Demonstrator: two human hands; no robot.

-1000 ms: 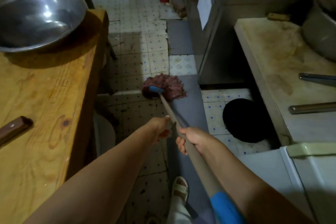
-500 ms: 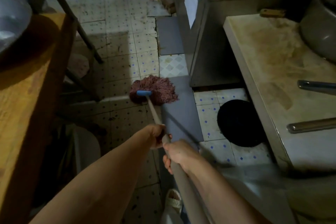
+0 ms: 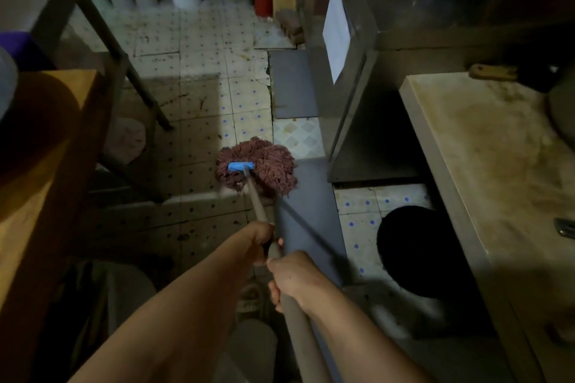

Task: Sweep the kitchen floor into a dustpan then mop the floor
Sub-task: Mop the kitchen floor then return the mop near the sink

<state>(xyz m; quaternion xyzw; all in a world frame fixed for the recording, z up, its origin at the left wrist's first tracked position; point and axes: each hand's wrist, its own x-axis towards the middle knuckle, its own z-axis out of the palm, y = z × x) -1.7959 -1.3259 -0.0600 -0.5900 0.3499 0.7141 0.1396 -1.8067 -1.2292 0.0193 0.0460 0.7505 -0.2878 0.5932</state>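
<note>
We observe two bare forearms entering from the 6 o'clock edge; no sleeves, cuffs or gloves cover them up to the frame edge. The left hand (image 3: 259, 241) and right hand (image 3: 295, 277) carry no rings, watch or wristbands that we can make out. At 6 o'clock, between the forearms, we note one foot in a light-coloured open sandal (image 3: 250, 297) with broad straps across the top; dim light hides finer detail. Below it, a pale trouser leg (image 3: 249, 348) shows; its exact colour cannot be determined in this lighting.
</note>
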